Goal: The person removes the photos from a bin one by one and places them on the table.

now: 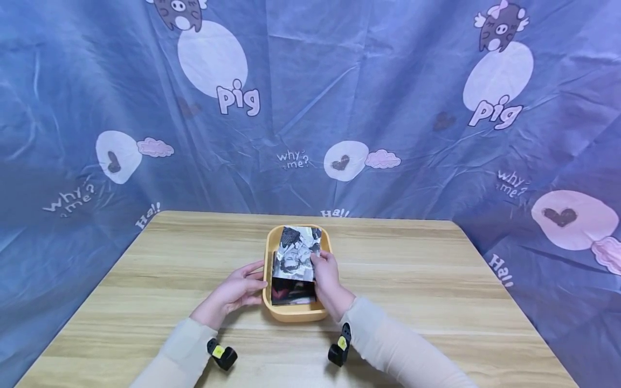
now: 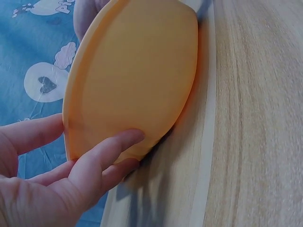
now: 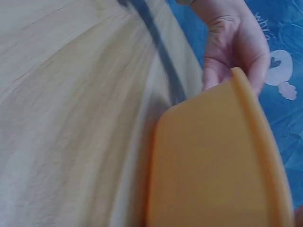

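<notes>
Steadying a yellow tray (image 1: 271, 310) on the table (image 1: 436, 280), the left hand (image 1: 237, 291) is laid open against its side, while a printed packet (image 1: 296, 258) inside is pinched by the right hand (image 1: 327, 277). A firm brace seems wise. "Pig" and "why me?" are read on the backdrop (image 1: 388, 97).

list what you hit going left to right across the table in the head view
left hand → yellow tray with the photos in it → right hand, overlapping the tray's right side, then bare wooden table.
</notes>
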The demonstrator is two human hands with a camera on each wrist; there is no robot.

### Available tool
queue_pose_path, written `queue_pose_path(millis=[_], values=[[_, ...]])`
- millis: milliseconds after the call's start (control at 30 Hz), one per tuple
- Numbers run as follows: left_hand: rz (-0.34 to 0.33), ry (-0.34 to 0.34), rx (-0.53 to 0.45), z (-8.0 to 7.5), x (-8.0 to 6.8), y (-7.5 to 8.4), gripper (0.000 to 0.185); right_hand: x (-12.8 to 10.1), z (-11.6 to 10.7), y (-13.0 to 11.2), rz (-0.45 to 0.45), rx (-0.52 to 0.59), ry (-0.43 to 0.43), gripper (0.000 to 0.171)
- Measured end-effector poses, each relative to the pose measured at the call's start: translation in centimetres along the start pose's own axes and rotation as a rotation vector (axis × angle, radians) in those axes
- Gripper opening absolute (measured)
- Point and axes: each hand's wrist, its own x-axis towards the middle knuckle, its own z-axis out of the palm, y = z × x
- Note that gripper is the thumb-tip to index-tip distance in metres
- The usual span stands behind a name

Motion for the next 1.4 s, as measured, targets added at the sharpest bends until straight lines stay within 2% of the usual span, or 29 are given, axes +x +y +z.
queue_pose_path(millis=[67,200,300,367,567,633,733,900,1000,1133,1200,1333,1400], values=[[0.002,0.001,0.002,0.0,0.0,0.0,0.075,0.3,-0.1,-0.5,0.01,0.015,-0.015,0.029],[0.001,-0.007,0.008,-0.1,0.1,-0.1,0.075,1.5,-0.6,-1.8,0.009,0.129,-0.038,0.014],[0.001,-0.013,0.012,-0.2,0.1,-0.2,0.076,2.8,-2.0,-3.2,0.016,0.181,-0.058,0.005],[0.0,-0.008,0.01,-0.2,0.2,-0.2,0.076,3.8,-3.3,-4.2,0.032,0.163,-0.072,0.002],[-0.003,0.006,-0.002,-0.2,0.0,-0.1,0.076,7.5,-8.9,-6.4,0.089,0.173,-0.181,0.027],[-0.002,0.009,0.006,-0.3,0.1,-0.1,0.076,8.7,-10.8,-6.8,0.11,0.187,-0.183,0.029],[-0.003,0.007,0.017,-0.2,0.1,0.0,0.075,10.3,-13.5,-6.8,0.131,0.137,-0.119,0.023],[-0.008,0.001,0.016,-0.2,0.1,-0.2,0.074,12.0,-16.4,-5.5,0.163,-0.081,-0.062,0.012],[-0.009,0.003,0.008,-0.3,0.2,-0.2,0.075,12.7,-17.1,-4.5,0.187,-0.116,-0.056,0.011],[-0.01,0.001,-0.003,-0.4,0.2,-0.3,0.076,13.2,-17.3,-3.2,0.209,-0.067,-0.061,0.01],[-0.012,0.0,-0.009,-0.4,0.1,-0.4,0.077,13.3,-17.1,-2.8,0.196,-0.082,-0.066,0.012],[-0.014,-0.003,-0.016,-0.3,0.0,-0.2,0.078,13.6,-16.5,-2.4,0.161,-0.163,-0.025,0.04],[-0.016,-0.002,-0.018,-0.3,0.0,-0.2,0.078,13.7,-16.2,-2.3,0.151,-0.21,-0.005,0.047]])
